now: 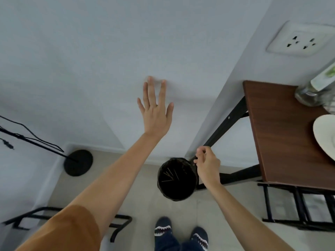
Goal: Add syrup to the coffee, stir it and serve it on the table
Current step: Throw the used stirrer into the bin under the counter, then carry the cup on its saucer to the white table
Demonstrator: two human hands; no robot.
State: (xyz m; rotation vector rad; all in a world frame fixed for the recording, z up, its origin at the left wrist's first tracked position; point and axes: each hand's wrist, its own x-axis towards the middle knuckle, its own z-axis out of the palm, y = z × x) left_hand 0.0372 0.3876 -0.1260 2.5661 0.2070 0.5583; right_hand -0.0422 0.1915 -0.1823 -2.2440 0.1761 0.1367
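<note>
Fingers [154,91] of left hand [155,113] splayed flat toward wall at 12 o'clock, likely for balance; right hand [206,163] loosely pinched, seemingly empty, above bin [176,180] at 6 o'clock.

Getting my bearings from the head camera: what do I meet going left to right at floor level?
Lamp base → black bin → right hand → table → white plate.
</note>
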